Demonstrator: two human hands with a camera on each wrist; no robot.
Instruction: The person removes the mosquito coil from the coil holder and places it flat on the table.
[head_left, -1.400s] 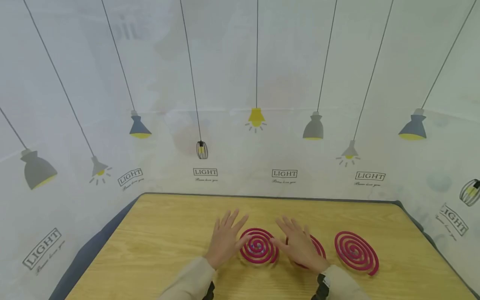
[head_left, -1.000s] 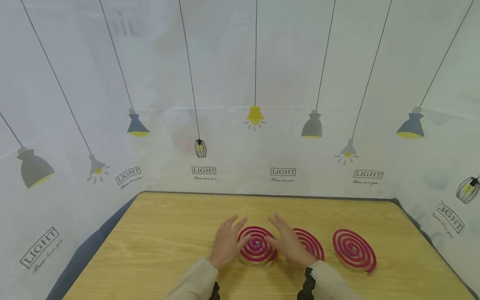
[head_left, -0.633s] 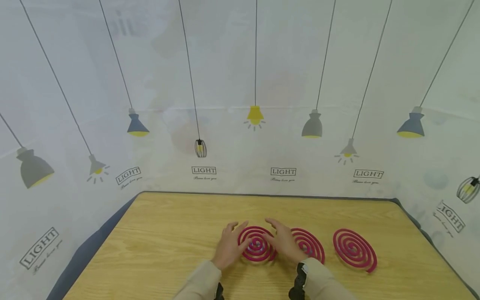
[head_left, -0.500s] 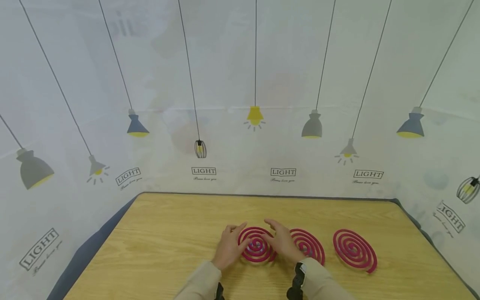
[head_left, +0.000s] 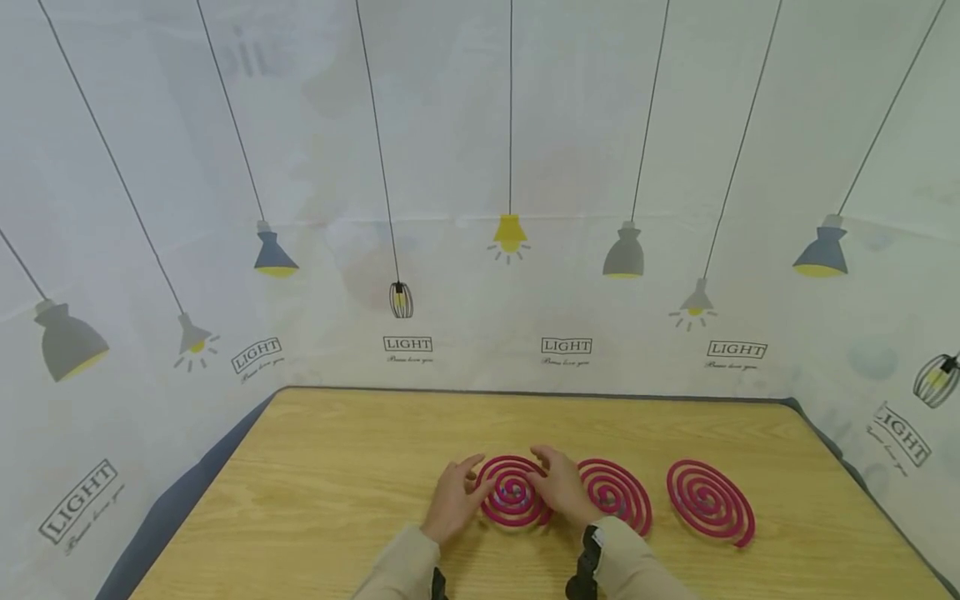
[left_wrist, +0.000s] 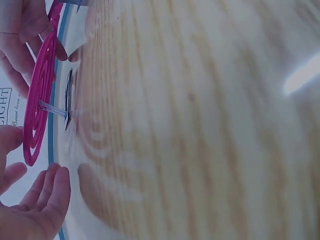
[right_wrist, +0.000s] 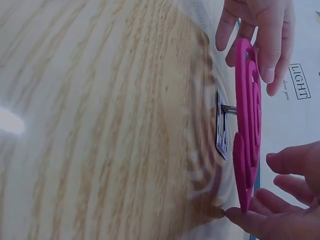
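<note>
In the head view, a magenta mosquito coil (head_left: pixel 513 492) sits between my two hands. It rests on a small metal stand (right_wrist: pixel 220 135), raised off the table. My left hand (head_left: pixel 452 502) is at the coil's left side, thumb toward its face and fingers loosely bent near the rim. Across from it, my right hand (head_left: pixel 566 487) curves along the right rim, its thumb over the coil's edge. Neither hand visibly pinches the coil; in the right wrist view the right fingertips (right_wrist: pixel 245 216) lie at the coil's outer end, and contact there cannot be told.
A second mosquito coil (head_left: pixel 613 498) lies just right of the right hand, and a third coil (head_left: pixel 708 502) farther right. All stand on the wooden table (head_left: pixel 322 467). Around its back and sides hangs a pale curtain (head_left: pixel 450 167) with printed lamps.
Both hands have come down and closer in around the left coil. My right hand has moved left, off the middle coil, which is now more visible. The fingers of both are more bent.
</note>
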